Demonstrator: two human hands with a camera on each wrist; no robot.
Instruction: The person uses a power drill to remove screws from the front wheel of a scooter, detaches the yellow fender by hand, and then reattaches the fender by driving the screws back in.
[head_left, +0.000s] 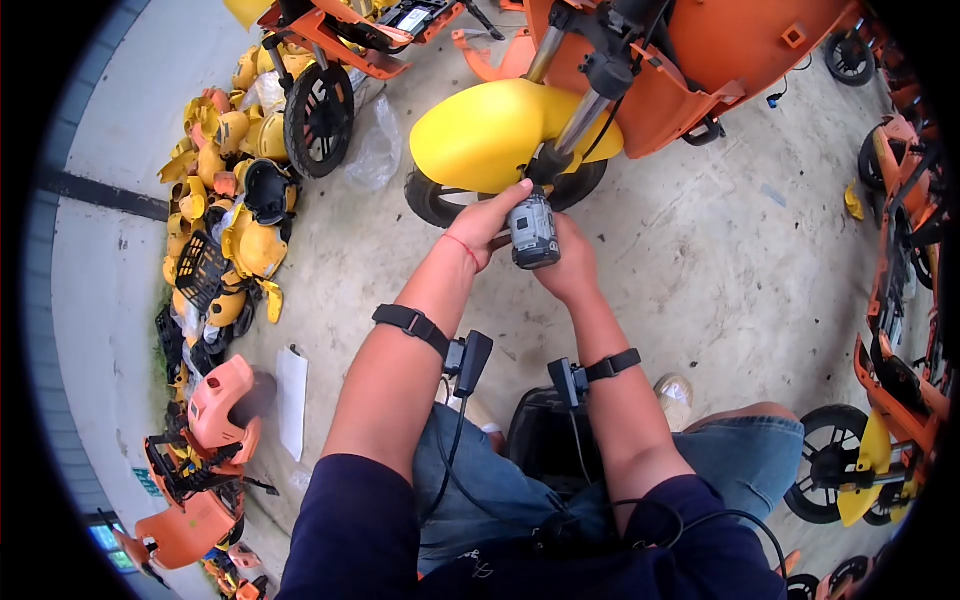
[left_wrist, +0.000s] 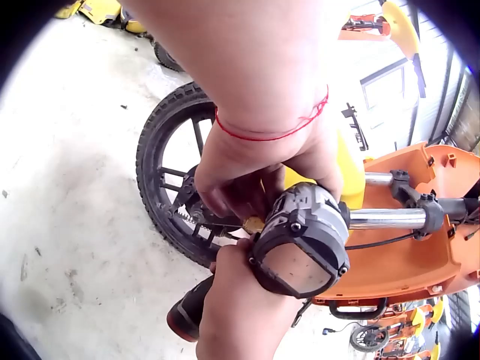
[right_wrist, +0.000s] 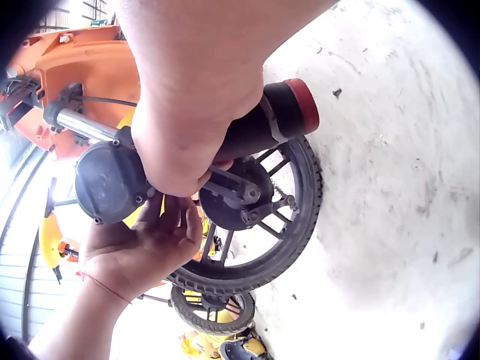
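A grey-and-black cordless impact driver (head_left: 533, 232) points away from me at the front end of an orange motorbike. My right hand (head_left: 570, 262) grips its handle; the black lower end with a red base (right_wrist: 302, 106) sticks out past that hand in the right wrist view. The left hand (head_left: 485, 222), with a red string at the wrist, holds the driver's front part, thumb along the top and fingers curled beneath. Just ahead are the yellow mudguard (head_left: 470, 130), the silver fork leg (head_left: 583, 125) and the spoked front wheel (left_wrist: 146, 161). The driver's nose is hidden by the hands.
Yellow helmets and plastic parts (head_left: 262, 248) are heaped along the left wall. Other orange bikes (head_left: 895, 200) line the right side. A second wheel (head_left: 318, 120) stands at upper left, beside clear plastic film (head_left: 375, 150). A white sheet (head_left: 291, 400) lies on the concrete floor.
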